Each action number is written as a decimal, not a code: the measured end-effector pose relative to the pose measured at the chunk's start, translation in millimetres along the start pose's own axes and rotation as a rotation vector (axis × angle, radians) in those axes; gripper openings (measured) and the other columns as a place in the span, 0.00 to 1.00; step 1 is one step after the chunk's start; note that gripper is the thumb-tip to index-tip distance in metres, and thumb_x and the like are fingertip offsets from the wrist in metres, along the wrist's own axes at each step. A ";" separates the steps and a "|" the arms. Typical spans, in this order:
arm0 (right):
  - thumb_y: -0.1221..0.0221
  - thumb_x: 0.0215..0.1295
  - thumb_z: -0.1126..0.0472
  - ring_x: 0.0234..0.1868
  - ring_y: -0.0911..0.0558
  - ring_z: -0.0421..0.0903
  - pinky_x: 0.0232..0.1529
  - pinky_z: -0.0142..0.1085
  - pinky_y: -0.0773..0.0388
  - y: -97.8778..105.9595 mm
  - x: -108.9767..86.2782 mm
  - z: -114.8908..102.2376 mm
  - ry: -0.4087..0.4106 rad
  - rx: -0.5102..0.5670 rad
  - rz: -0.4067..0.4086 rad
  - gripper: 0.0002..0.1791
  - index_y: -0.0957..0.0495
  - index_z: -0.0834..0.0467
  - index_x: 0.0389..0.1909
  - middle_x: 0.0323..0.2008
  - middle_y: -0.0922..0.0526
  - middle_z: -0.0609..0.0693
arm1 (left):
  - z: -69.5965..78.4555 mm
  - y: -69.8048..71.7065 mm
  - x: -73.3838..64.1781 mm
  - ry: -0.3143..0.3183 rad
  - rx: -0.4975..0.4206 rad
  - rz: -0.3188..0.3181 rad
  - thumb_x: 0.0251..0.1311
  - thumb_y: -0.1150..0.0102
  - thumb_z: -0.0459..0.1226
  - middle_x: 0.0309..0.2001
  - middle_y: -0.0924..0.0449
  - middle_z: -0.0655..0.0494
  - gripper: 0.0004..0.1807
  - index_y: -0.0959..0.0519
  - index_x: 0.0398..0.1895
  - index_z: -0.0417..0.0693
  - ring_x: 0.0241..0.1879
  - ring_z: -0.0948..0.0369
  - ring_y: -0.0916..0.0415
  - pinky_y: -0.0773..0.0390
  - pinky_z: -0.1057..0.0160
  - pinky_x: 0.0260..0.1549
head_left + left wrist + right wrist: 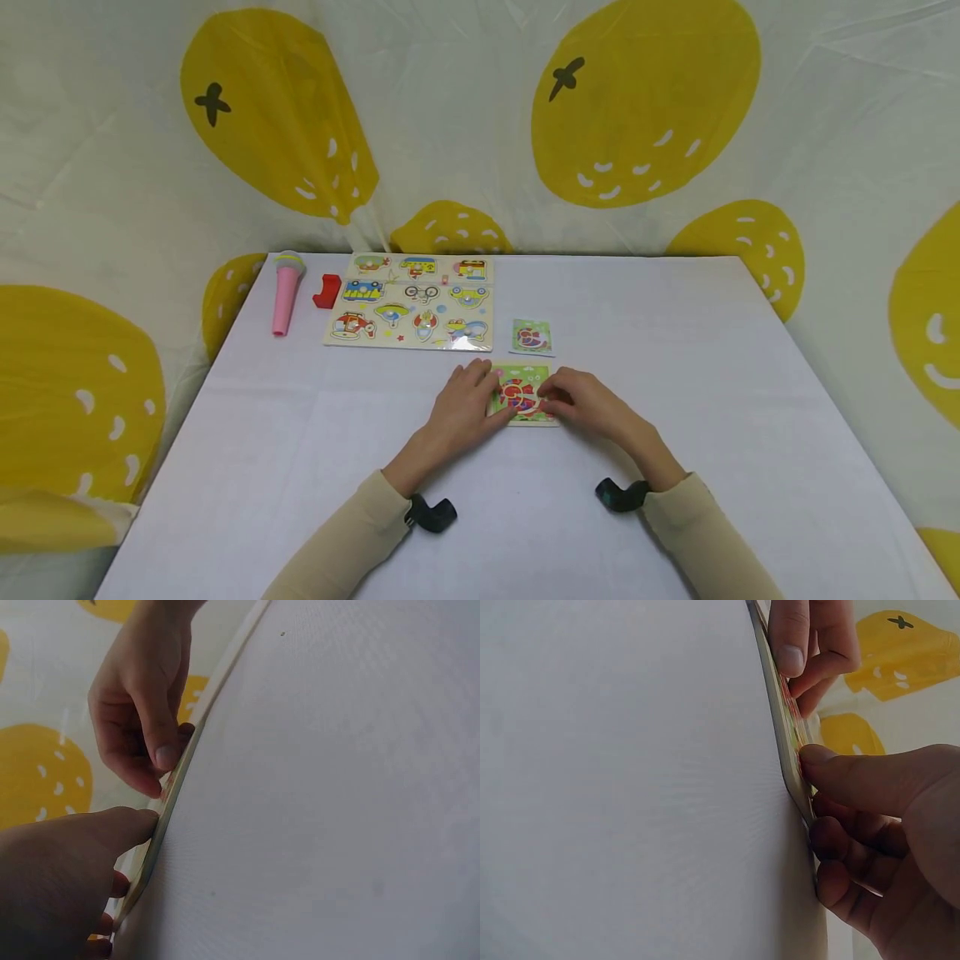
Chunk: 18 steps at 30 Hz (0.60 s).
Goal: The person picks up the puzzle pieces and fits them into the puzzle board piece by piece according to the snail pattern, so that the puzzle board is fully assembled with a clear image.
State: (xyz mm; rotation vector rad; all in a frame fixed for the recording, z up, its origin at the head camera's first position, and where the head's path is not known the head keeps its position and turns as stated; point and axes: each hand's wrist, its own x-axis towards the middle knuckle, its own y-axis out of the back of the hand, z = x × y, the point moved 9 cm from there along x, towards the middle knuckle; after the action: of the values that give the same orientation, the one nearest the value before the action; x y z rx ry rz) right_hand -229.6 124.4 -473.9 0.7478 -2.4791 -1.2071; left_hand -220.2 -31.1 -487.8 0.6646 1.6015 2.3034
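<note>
A small wooden jigsaw puzzle board point(534, 372) with a red and purple picture on green lies flat on the table between both hands. My left hand point(467, 407) holds its left side, the thumb on the near part of the picture and the fingers along the left edge. From the right, my right hand point(592, 406) has curled fingers at the board, thumb and index fingertips close together over the picture. In the right wrist view the right thumb point(862, 778) touches the board's face. Whether a loose piece is between those fingertips is hidden. Just beyond lies a small picture card point(532, 337).
A larger wooden peg puzzle point(408, 337) with vehicle pictures lies at the back left. Beside it are a red block point(327, 291) with a notch and a pink toy microphone point(284, 296). White cloth covers the table point(697, 358); a patterned curtain point(457, 125) hangs behind.
</note>
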 end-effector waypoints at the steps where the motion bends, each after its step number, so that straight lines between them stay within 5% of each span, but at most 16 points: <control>1: 0.32 0.62 0.60 0.34 0.26 0.37 0.36 0.29 0.25 -0.1 0.3 -0.4 0.001 0.002 0.004 0.09 0.16 0.57 0.42 0.33 0.20 0.44 | -0.1 -0.1 0.0 0.000 0.002 -0.001 0.63 0.39 0.59 0.62 0.26 0.48 0.25 0.23 0.47 0.49 0.65 0.53 0.29 0.33 0.45 0.70; 18: 0.30 0.60 0.59 0.33 0.27 0.39 0.35 0.30 0.27 -4.0 4.7 5.2 -0.091 0.023 0.038 0.08 0.18 0.56 0.38 0.31 0.22 0.45 | -5.2 -0.9 2.1 0.007 -0.022 -0.025 0.63 0.39 0.58 0.62 0.25 0.48 0.22 0.22 0.45 0.50 0.66 0.52 0.29 0.33 0.46 0.71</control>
State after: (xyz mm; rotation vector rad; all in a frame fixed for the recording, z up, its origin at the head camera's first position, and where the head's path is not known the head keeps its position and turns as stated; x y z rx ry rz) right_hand -234.6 123.1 -480.2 0.6629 -2.5726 -1.2275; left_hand -224.6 -34.0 -489.7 0.6286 1.5767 2.3047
